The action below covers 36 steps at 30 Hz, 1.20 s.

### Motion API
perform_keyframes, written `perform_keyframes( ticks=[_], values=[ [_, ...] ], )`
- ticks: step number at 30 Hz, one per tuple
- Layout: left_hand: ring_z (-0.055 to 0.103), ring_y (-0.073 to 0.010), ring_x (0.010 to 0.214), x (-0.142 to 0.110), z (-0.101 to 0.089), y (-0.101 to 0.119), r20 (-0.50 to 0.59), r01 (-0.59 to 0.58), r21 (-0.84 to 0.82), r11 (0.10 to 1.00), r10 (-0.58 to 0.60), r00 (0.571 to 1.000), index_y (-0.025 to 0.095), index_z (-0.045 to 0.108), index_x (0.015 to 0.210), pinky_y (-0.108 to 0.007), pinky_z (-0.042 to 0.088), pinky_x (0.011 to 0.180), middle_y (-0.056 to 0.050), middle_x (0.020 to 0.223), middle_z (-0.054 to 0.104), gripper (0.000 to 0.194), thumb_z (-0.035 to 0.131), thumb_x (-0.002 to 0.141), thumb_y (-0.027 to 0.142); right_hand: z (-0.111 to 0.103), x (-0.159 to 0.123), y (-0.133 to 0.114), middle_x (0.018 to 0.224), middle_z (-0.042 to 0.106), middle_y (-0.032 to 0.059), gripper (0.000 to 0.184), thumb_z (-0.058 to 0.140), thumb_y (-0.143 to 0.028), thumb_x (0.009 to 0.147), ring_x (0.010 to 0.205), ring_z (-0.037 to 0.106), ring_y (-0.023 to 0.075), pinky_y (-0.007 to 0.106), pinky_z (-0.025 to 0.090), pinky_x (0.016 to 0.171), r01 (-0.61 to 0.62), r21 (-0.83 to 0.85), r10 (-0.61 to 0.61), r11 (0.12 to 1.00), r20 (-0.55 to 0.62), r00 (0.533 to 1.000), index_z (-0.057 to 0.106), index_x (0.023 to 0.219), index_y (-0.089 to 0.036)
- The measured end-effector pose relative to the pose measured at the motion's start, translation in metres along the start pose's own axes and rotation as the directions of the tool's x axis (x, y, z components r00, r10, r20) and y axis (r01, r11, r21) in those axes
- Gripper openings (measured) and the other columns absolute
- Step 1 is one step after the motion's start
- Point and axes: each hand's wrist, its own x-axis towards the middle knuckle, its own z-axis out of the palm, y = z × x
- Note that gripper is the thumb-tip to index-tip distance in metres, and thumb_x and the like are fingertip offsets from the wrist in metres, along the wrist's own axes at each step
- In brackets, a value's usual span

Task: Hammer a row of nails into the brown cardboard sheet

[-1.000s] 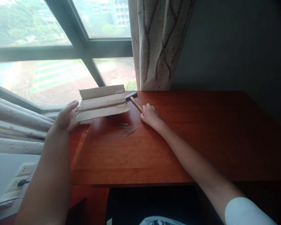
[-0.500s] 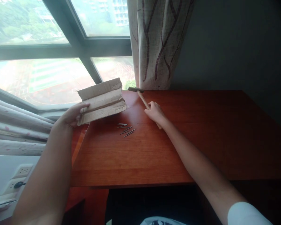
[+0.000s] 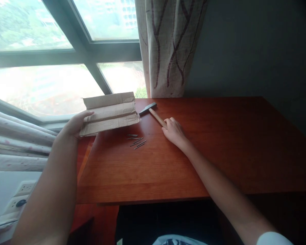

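My left hand [image 3: 79, 123] grips the left edge of a creased piece of cardboard [image 3: 111, 110], thumb on top and fingers hidden beneath it. The cardboard is raised at the far left of the wooden desk. In my right hand [image 3: 174, 131] is a hammer [image 3: 156, 117], its wooden handle wrapped by my fingers. The dark metal head points toward the cardboard's right edge; whether they touch I cannot tell. Several thin metal nails [image 3: 136, 141] lie loose on the desk, between my hands and nearer to me.
The reddish wooden desk [image 3: 232, 146] stretches far to the right. Behind it hangs a patterned curtain [image 3: 168, 47] beside a window [image 3: 109, 51]. Another curtain [image 3: 17, 141] and a wall socket [image 3: 21, 194] with a dark plug are at the left.
My right hand has moved slightly right and toward me, and the hammer head has turned and come lower. The cardboard has tilted, its right side now lower.
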Motion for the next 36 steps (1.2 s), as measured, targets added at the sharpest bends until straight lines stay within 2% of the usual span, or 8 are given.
perform_keyframes(
  ticks=[5, 8, 11, 16, 24, 30, 34, 36],
  values=[
    [0.073, -0.0310, 0.091, -0.008, 0.002, 0.003, 0.065, 0.070, -0.129, 0.989, -0.062, 0.996, 0.004, 0.064, 0.131, -0.045, 0.064, 0.080, -0.010, 0.083, 0.077, 0.049, 0.048, 0.093, 0.030, -0.013, -0.057, 0.059, 0.127, 0.069, 0.0097, 0.030, 0.067, -0.035, 0.101, 0.105, 0.070, 0.0240, 0.045, 0.060, 0.090, -0.038, 0.000, 0.037, 0.999, -0.122, 0.992, 0.067, 0.127, -0.019],
    [0.073, -0.0326, 0.097, -0.008, 0.006, 0.002, 0.060, 0.018, -0.182, 0.983, -0.007, 0.998, 0.005, 0.063, 0.133, -0.047, 0.062, 0.087, -0.009, 0.088, 0.079, 0.049, 0.045, 0.096, 0.032, -0.025, -0.102, 0.098, 0.117, 0.070, 0.0082, 0.027, 0.065, -0.036, 0.101, 0.101, 0.069, 0.0234, 0.046, 0.059, 0.089, -0.063, 0.002, 0.062, 0.998, -0.207, 0.976, 0.067, 0.121, -0.018],
    [0.072, -0.0340, 0.096, -0.003, 0.010, 0.000, 0.010, -0.072, -0.214, 0.974, 0.075, 0.997, 0.004, 0.063, 0.132, -0.049, 0.061, 0.088, -0.010, 0.091, 0.079, 0.053, 0.036, 0.101, 0.039, -0.032, -0.139, 0.125, 0.104, 0.069, 0.0144, 0.026, 0.057, -0.035, 0.100, 0.098, 0.068, 0.0321, 0.051, 0.057, 0.088, -0.076, 0.009, 0.076, 0.997, -0.272, 0.959, 0.068, 0.116, -0.018],
    [0.070, -0.0333, 0.095, 0.005, 0.011, -0.010, -0.021, -0.110, -0.213, 0.971, 0.108, 0.994, 0.006, 0.065, 0.125, -0.048, 0.059, 0.091, -0.012, 0.093, 0.078, 0.066, 0.030, 0.101, 0.056, -0.034, -0.168, 0.141, 0.100, 0.068, 0.0158, 0.029, 0.053, -0.039, 0.097, 0.095, 0.067, 0.0373, 0.053, 0.056, 0.085, -0.085, 0.025, 0.089, 0.996, -0.301, 0.950, 0.067, 0.115, -0.022],
    [0.068, -0.0307, 0.098, 0.019, -0.003, -0.024, 0.029, -0.144, -0.220, 0.965, 0.154, 0.988, 0.005, 0.063, 0.126, -0.044, 0.057, 0.095, -0.012, 0.094, 0.077, 0.071, 0.028, 0.101, 0.062, -0.036, -0.169, 0.146, 0.099, 0.067, 0.0171, 0.030, 0.054, -0.042, 0.094, 0.096, 0.066, 0.0392, 0.057, 0.055, 0.086, -0.124, 0.081, 0.143, 0.989, -0.294, 0.945, 0.067, 0.110, -0.022],
    [0.067, -0.0320, 0.102, 0.015, -0.002, -0.025, 0.077, -0.150, -0.250, 0.957, 0.174, 0.982, 0.007, 0.064, 0.125, -0.047, 0.056, 0.096, -0.013, 0.098, 0.077, 0.072, 0.026, 0.101, 0.064, -0.058, -0.137, 0.113, 0.124, 0.063, 0.0262, 0.051, 0.061, -0.056, 0.091, 0.120, 0.060, 0.0458, 0.068, 0.044, 0.104, -0.084, 0.235, 0.159, 0.968, -0.320, 0.934, 0.067, 0.122, -0.016],
    [0.066, -0.0341, 0.106, 0.005, 0.010, -0.022, 0.053, -0.144, -0.248, 0.958, 0.162, 0.985, 0.008, 0.065, 0.125, -0.049, 0.056, 0.095, -0.013, 0.100, 0.077, 0.075, 0.026, 0.100, 0.067, -0.054, -0.062, 0.039, 0.141, 0.064, 0.0151, 0.045, 0.054, -0.048, 0.102, 0.127, 0.063, 0.0296, 0.046, 0.054, 0.104, 0.056, 0.471, 0.026, 0.880, -0.168, 0.986, 0.060, 0.138, -0.022],
    [0.066, -0.0349, 0.108, 0.000, 0.016, -0.020, 0.054, -0.135, -0.262, 0.956, 0.154, 0.987, 0.008, 0.065, 0.125, -0.049, 0.057, 0.094, -0.014, 0.100, 0.077, 0.076, 0.025, 0.100, 0.067, -0.044, -0.017, -0.006, 0.144, 0.063, 0.0133, 0.042, 0.056, -0.042, 0.104, 0.127, 0.064, 0.0267, 0.043, 0.055, 0.103, 0.052, 0.564, -0.012, 0.824, -0.075, 0.997, 0.059, 0.141, -0.021]
  ],
)
